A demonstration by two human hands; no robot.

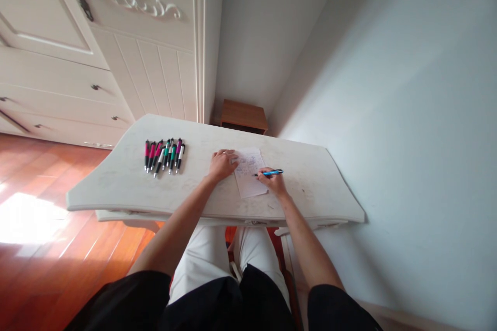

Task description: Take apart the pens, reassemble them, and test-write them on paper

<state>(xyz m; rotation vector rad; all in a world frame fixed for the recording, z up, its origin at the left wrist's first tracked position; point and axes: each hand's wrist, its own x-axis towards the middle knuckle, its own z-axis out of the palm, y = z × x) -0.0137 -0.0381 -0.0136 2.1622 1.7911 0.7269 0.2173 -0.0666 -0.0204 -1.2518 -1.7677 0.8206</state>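
Note:
A small sheet of paper [250, 173] with blue scribbles lies on the white table [116, 186]. My left hand [222, 164] rests on the paper's left edge, fingers curled loosely and pressing down. My right hand [273, 181] grips a blue pen [272, 172], its tip touching the paper near the right side. Several pens [165, 155] with pink, green, purple and black barrels lie side by side on the table's left part, apart from both hands.
A white wardrobe with drawers [97, 62] stands behind the table at the left. A small wooden cabinet [244, 116] sits in the far corner. A pale wall [388, 114] runs along the right. Red wooden floor [46, 207] lies at the left.

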